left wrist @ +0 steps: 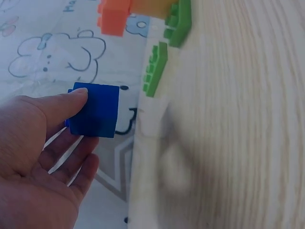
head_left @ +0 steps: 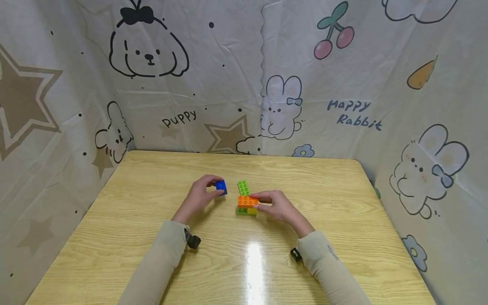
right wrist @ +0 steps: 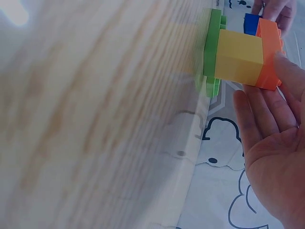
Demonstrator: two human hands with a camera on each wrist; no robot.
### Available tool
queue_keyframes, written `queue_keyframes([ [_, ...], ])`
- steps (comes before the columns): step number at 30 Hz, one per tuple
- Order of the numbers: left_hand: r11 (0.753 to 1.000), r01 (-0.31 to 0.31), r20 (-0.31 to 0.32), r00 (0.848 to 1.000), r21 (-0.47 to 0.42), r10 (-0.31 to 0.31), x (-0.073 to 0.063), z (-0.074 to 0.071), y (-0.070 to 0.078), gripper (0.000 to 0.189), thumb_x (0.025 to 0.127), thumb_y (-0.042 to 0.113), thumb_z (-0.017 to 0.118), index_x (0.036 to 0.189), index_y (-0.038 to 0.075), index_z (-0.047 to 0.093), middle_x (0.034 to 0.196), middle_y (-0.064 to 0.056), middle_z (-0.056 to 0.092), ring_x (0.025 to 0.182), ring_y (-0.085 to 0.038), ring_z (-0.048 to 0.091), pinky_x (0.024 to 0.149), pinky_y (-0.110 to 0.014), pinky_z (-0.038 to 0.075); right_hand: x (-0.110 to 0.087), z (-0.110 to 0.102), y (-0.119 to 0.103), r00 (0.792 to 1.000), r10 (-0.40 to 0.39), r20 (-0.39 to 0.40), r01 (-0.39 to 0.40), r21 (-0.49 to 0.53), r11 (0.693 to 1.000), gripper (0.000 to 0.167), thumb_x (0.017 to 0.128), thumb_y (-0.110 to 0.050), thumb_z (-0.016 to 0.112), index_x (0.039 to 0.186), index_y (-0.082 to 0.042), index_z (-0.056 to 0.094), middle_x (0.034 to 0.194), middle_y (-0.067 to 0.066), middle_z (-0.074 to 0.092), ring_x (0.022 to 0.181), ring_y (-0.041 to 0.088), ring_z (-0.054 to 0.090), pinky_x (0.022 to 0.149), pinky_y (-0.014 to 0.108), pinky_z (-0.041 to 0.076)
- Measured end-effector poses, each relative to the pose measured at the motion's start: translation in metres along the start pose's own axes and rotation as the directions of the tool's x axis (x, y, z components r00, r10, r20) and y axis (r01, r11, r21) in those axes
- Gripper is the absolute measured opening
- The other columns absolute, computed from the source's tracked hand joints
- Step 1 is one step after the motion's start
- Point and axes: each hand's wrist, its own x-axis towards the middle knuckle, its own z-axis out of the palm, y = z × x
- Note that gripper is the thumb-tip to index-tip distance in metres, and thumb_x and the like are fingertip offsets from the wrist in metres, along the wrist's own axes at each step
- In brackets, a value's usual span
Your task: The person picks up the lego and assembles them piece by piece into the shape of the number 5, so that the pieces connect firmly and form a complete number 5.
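- The person's left hand (head_left: 199,194) pinches a blue block (left wrist: 95,110) between thumb and fingers, with the thumb laid across its near face; in the left wrist view the block is raised off the table (head_left: 324,190).
- In that same view, the lower fingers of the left hand are apart from one another, reaching under and beside the block.
- The right hand (head_left: 279,206) pinches the right end of an orange brick (head_left: 245,201) between thumb and fingers.
- That orange brick sits on a yellow block (right wrist: 239,57), which stands on a green base brick (right wrist: 210,52), all just left of the right hand.
- The yellow block takes the base brick's end nearer the right hand; toward the left hand, bare green studs show below the overhanging orange brick.
- A light green brick (head_left: 243,188) lies studs up between the two hands, just beyond the stack and right of the blue block, touched by neither hand.
- Behind each hand comes a beige cuff (head_left: 173,237), with a small black camera (head_left: 192,241) at the wrist.
- Beyond both hands hangs a pale cloth (head_left: 228,93) printed with rabbits, stars and a puppy.
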Motion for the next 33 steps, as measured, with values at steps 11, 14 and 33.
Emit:
queue_keyframes([
  [11, 0.997, -0.079, 0.011, 0.997, 0.022, 0.079, -0.007, 0.002, 0.026, 0.038, 0.097, 0.016, 0.075, 0.134, 0.01, 0.066, 0.131, -0.012, 0.066, 0.118, -0.03, 0.063, 0.108, -0.051, 0.05, 0.0, 0.0, 0.001, 1.0, -0.002, -0.002, 0.002, 0.005, 1.0, 0.038, 0.099, -0.018, 0.072, 0.136, -0.019, 0.07, 0.139, 0.006, 0.068, 0.128, 0.025, 0.065, 0.11, 0.047, 0.051],
  [14, 0.994, -0.107, 0.01, 0.994, 0.025, 0.107, -0.009, 0.003, 0.032, 0.037, 0.097, 0.016, 0.075, 0.133, 0.01, 0.067, 0.129, -0.011, 0.066, 0.118, -0.03, 0.063, 0.107, -0.051, 0.051, 0.001, 0.0, 0.002, 1.0, -0.012, -0.002, 0.012, 0.008, 1.0, 0.038, 0.099, -0.018, 0.072, 0.136, -0.018, 0.07, 0.139, 0.006, 0.068, 0.127, 0.025, 0.066, 0.109, 0.047, 0.051],
  [33, 0.984, -0.175, 0.075, 0.981, -0.024, 0.176, -0.018, 0.012, 0.057, 0.038, 0.097, 0.021, 0.075, 0.133, 0.013, 0.068, 0.128, -0.006, 0.067, 0.117, -0.026, 0.063, 0.107, -0.054, 0.051, 0.0, -0.002, 0.003, 1.0, -0.019, 0.008, 0.019, 0.028, 0.999, 0.037, 0.099, -0.021, 0.071, 0.137, -0.02, 0.07, 0.138, 0.006, 0.069, 0.125, 0.026, 0.067, 0.108, 0.048, 0.052],
])
